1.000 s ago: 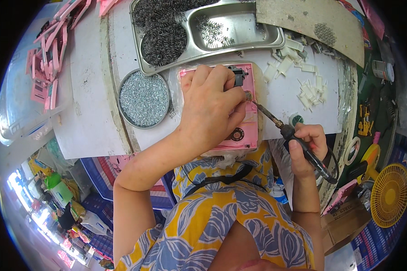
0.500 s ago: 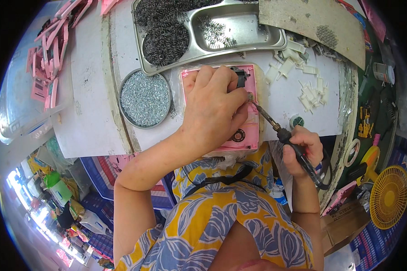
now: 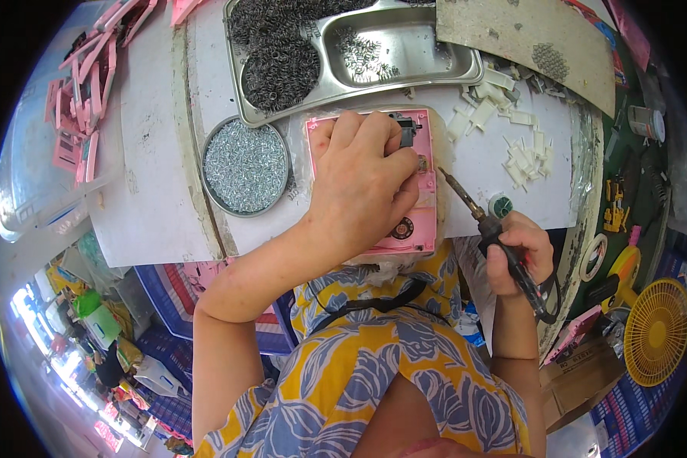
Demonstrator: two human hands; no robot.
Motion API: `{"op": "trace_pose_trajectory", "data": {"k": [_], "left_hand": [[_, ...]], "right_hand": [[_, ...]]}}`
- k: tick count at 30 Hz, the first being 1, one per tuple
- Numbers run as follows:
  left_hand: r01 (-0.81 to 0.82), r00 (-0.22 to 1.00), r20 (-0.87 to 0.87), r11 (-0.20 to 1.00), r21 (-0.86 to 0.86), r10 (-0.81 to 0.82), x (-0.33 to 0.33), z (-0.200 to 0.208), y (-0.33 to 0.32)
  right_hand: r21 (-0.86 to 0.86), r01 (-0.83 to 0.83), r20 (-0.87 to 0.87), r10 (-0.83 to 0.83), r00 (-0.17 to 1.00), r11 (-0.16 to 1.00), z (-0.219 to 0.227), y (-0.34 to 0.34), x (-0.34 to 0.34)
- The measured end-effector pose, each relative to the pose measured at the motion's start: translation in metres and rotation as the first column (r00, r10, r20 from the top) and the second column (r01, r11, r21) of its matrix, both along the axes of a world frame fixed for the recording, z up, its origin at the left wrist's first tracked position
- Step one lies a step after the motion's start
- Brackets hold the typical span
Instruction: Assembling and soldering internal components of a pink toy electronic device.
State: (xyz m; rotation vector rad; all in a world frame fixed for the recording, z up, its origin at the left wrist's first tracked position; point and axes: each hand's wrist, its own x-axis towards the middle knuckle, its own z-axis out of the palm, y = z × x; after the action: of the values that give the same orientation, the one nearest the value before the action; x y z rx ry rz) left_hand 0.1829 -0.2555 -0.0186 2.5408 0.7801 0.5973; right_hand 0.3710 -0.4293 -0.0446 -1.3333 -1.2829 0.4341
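Observation:
A pink plastic housing (image 3: pixel 426 214) lies on a padded, film-wrapped rest at the front edge of the table. Over it bends my left hand (image 3: pixel 362 179), its fingers curled and its thumb and forefinger pressed together near the housing's right side. What they pinch is hidden under the fingers. Inside the housing a dark block (image 3: pixel 407 133) shows at the top and a round black part (image 3: pixel 402 228) lower down. My right hand (image 3: pixel 523 248) is closed around a soldering iron (image 3: pixel 491 227). The iron's tip points up and left, just off the housing's right edge, touching nothing.
Left of the housing stands a round tin (image 3: pixel 246 168) of small metal pieces. A steel tray (image 3: pixel 343 95) of dark springs sits behind. White plastic parts (image 3: pixel 527 160) and a small spool (image 3: pixel 501 204) lie to the right; a yellow fan (image 3: pixel 658 333) is farther right. Pink parts (image 3: pixel 76 114) pile up far left.
The soldering iron's tip has drawn back to the right, away from the spot beside my left fingertips. My right hand has shifted slightly right with it; my left hand stays put.

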Motion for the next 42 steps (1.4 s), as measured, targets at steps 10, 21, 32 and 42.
{"op": "trace_pose_trajectory", "data": {"k": [10, 21, 32, 42], "left_hand": [[0.004, 1.0, -0.031, 1.0, 0.02, -0.004, -0.003, 0.002, -0.002], [-0.049, 0.999, -0.017, 0.997, 0.062, 0.05, 0.004, -0.001, -0.003], [-0.041, 0.999, -0.01, 0.997, 0.065, 0.042, 0.008, 0.0, -0.001], [-0.049, 0.998, -0.034, 0.997, 0.063, 0.051, 0.009, 0.002, -0.002]], "right_hand": [[-0.031, 0.006, -0.012, -0.006, 1.0, 0.999, 0.003, 0.003, 0.008], [-0.003, 0.007, -0.022, -0.007, 1.0, 1.0, -0.003, 0.01, 0.004], [-0.024, -0.004, -0.047, 0.003, 0.999, 1.0, -0.005, 0.013, 0.0], [-0.024, -0.012, -0.034, 0.011, 0.999, 1.0, -0.005, 0.014, -0.002]]}}
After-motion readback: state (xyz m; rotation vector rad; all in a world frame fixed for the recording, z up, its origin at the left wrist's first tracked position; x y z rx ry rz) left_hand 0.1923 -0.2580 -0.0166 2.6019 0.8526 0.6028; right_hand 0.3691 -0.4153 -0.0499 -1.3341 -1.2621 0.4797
